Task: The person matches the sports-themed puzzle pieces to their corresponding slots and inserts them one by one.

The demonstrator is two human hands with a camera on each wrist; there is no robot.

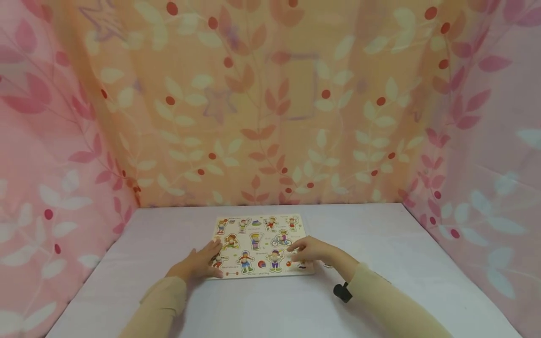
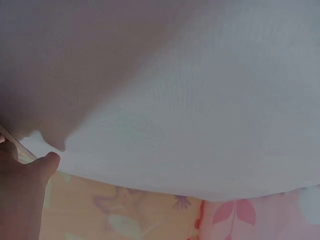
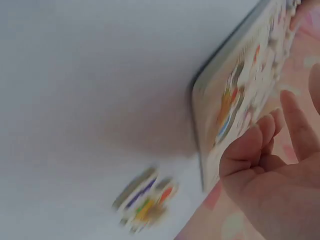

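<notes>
A pale wooden puzzle board (image 1: pixel 266 253) lies flat on the table, filled with cartoon figures of sporty children in cut-out shapes. My left hand (image 1: pixel 198 260) rests at its left edge, fingers spread over the lower left corner and partly covering a figure there. Above the board's right side hovers my right hand (image 1: pixel 317 251), its fingers loosely bent with nothing held in the right wrist view. Beside the board's right edge lies a loose puzzle piece (image 3: pixel 145 202), mostly hidden by the right forearm in the head view.
The table (image 1: pixel 262 310) has a white cloth. Patterned curtains (image 1: pixel 270 117) with leaves and red dots enclose it at the back and both sides. A small black device (image 1: pixel 342 292) sits at the right wrist.
</notes>
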